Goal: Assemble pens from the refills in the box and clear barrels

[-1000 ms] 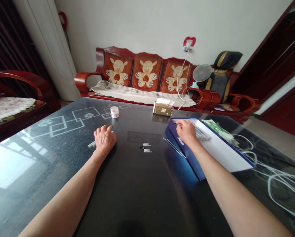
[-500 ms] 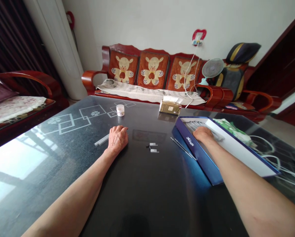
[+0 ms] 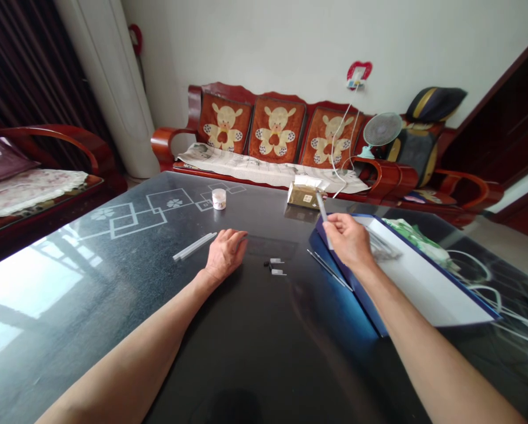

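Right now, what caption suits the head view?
Right hand holds a slim whitish tube near an open blue rectangular box.

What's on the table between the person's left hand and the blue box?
In the head view: small pale-and-black pieces, then two thin rods beside the box.

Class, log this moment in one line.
right hand: holding white tube | at: blue box | left hand: on table, beside loose tubes

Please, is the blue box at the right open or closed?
Open. No lid covers the box: its white inside shows, with clear plastic lying in it, while the right hand holds a thin tube.
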`<control>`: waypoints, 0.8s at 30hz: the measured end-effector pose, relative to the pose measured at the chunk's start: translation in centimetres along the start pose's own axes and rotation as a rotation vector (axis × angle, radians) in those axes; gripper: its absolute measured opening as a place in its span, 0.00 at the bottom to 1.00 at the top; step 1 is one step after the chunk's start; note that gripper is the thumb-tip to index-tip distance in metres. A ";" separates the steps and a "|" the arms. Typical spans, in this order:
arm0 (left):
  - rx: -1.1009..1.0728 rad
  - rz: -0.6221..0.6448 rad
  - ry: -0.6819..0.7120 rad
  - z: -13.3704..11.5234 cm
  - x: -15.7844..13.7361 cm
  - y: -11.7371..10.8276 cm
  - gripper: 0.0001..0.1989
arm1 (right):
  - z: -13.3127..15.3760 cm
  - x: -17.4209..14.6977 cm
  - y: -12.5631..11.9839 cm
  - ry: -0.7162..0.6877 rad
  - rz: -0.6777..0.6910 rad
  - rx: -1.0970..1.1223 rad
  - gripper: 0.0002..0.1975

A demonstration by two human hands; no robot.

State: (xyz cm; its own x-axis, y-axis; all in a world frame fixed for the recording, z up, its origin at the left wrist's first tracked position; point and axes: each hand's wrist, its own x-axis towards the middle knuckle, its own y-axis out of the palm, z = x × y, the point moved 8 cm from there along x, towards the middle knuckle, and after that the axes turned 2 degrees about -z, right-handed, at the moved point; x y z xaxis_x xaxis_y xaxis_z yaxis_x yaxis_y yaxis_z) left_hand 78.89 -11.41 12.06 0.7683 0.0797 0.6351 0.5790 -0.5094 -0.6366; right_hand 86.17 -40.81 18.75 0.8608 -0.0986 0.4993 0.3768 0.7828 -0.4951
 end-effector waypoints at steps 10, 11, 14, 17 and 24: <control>-1.193 0.324 -0.752 -3.1 -1.9 4.4 0.22 | 3.8 -15.4 11.1 0.335 0.464 0.645 0.16; -1.234 0.334 -0.789 -3.3 -2.0 4.5 0.20 | 3.7 -15.7 11.3 0.325 0.462 0.644 0.16; -1.203 0.333 -0.732 -3.5 -1.7 4.2 0.19 | 2.9 -15.1 10.7 0.287 0.415 0.622 0.16; -0.782 0.256 -0.337 -4.4 -0.7 2.3 0.18 | 1.7 -13.6 9.2 0.292 0.297 0.612 0.17; 0.118 0.219 0.400 -8.7 -2.7 2.2 0.16 | 0.6 -12.3 8.4 0.320 0.267 0.599 0.21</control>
State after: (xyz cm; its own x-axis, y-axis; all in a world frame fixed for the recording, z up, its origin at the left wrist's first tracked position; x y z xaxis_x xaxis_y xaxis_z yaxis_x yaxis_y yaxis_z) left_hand 75.72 -20.17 12.79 0.7238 -0.3670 0.5843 0.4597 -0.3750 -0.8050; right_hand 78.53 -32.69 8.86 0.9896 0.0403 0.1383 -0.0335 0.9981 -0.0510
